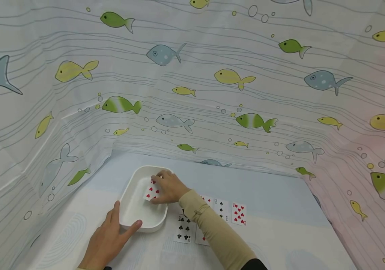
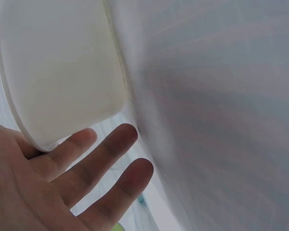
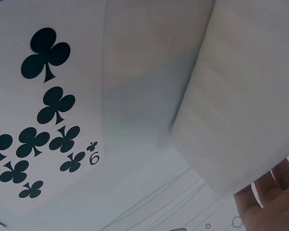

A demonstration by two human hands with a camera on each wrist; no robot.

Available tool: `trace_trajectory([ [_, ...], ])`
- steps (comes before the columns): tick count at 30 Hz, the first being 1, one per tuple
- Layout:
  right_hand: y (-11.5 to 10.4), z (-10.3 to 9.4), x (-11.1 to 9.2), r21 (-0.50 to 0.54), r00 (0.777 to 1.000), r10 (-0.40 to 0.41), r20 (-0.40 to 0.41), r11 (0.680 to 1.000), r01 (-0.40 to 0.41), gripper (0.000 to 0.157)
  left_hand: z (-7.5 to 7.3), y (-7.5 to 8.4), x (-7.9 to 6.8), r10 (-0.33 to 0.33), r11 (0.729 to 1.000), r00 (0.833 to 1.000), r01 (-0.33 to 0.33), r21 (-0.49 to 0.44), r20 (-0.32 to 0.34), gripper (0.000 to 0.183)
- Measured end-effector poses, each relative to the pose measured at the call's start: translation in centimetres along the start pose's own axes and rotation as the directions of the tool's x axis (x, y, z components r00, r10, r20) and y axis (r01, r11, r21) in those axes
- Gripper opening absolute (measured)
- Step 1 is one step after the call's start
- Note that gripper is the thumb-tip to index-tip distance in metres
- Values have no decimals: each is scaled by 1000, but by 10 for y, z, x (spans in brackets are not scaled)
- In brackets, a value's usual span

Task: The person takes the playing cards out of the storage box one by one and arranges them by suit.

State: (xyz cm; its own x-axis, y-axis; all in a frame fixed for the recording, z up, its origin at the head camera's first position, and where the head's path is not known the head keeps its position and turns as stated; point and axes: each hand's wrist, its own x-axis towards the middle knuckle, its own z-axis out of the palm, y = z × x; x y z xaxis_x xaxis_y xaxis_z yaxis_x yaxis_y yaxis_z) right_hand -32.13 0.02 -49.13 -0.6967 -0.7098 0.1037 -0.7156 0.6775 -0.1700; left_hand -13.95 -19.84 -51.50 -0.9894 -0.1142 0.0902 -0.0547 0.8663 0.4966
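Note:
A white tray point(image 1: 128, 195) with rounded corners stands on the table. My right hand point(image 1: 169, 188) reaches over its right rim and pinches a hearts playing card point(image 1: 152, 192) inside, thumb at the near edge and fingertips at the far edge. In the right wrist view only a few fingers of that hand point(image 3: 269, 199) show past the tray wall point(image 3: 241, 96). At the tray's near left corner is my left hand point(image 1: 106, 236), its thumb along the near rim and its fingers by the left side. Those fingers point(image 2: 106, 159) look straight and spread in the left wrist view.
Several face-up cards lie right of the tray: a six of clubs point(image 1: 183, 228), a spades card point(image 1: 221, 210), a hearts card point(image 1: 239, 213) and diamonds cards partly covered by my right sleeve point(image 1: 219, 240). A fish-patterned sheet point(image 1: 199, 105) surrounds the table.

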Motion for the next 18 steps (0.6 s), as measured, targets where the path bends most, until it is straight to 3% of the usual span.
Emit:
trace_trajectory([
  [18,-6,-22,-22,63,990,-63,-125,996,71,88,0,0,0,-9,1000,1000,9,1,22,115],
])
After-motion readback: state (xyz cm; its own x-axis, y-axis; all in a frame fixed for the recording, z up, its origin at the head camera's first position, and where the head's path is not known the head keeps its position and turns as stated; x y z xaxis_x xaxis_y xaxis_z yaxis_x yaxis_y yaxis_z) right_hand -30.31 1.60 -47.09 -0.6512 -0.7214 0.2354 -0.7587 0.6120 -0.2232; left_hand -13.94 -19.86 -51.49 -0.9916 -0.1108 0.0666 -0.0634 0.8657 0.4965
